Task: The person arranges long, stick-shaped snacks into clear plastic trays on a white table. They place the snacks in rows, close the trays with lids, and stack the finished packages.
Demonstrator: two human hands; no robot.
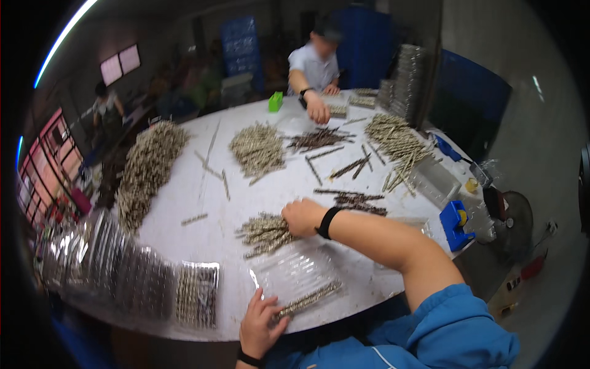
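Observation:
A clear plastic tray (295, 270) with long grooves lies at the table's near edge. One or a few pale, speckled twisted sticks (310, 299) rest along its near side. My left hand (261, 323) is at the tray's near left corner, fingers spread, thumb by the end of those sticks. Beyond the tray is a small heap of pale twisted sticks (263, 234). My right hand (303, 217) is closed at the right end of this heap, on the sticks; its fingertips are partly hidden. Dark brown sticks (353, 201) lie just past my right wrist.
Larger pale stick piles (150, 169) stand left, centre and right. Stacked filled trays (196, 295) line the near left edge. A blue tape dispenser (455, 226) and an empty clear tray (435, 181) sit at right. Opposite, a co-worker's hand (318, 109) hovers near a dark stick pile (319, 140).

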